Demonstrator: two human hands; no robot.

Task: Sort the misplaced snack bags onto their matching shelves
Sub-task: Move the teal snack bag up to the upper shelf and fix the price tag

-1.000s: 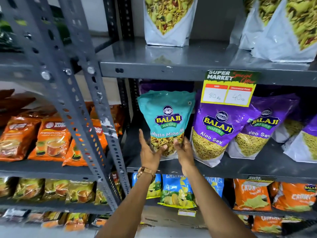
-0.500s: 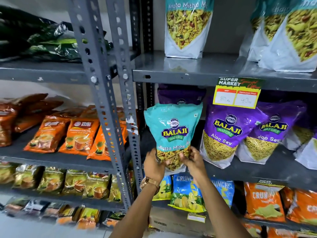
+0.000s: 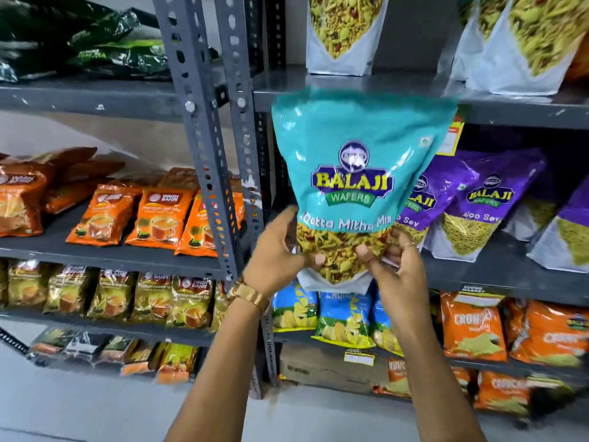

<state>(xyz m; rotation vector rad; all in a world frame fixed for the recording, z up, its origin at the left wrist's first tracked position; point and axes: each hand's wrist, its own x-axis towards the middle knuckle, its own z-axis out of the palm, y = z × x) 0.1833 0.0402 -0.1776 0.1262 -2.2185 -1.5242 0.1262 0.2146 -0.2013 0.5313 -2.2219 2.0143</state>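
Observation:
A teal Khatta Mitha Mix bag [image 3: 357,148] is held upright in the air in front of the shelves. My left hand [image 3: 277,253] grips its lower left corner and my right hand [image 3: 398,266] grips its lower right. Behind it, purple Aloo Sev bags [image 3: 478,199] stand on the middle shelf [image 3: 497,272]. On the shelf above [image 3: 510,106] stand matching teal-and-white mix bags [image 3: 341,33], their tops cut off by the frame. The held bag hides part of the price tag [image 3: 451,135].
Grey slotted uprights [image 3: 207,138] stand just left of the bag. Orange tea packs [image 3: 159,215] fill the left rack, with yellow tea packs [image 3: 153,298] below. Blue chip bags [image 3: 347,317] and orange bags [image 3: 471,327] sit on the lower right shelf. Dark green bags [image 3: 95,49] lie top left.
Both hands closed on the teal bag's bottom and lifted it off the purple-bag shelf, up and toward me. It now looks much larger and reaches the upper shelf's edge.

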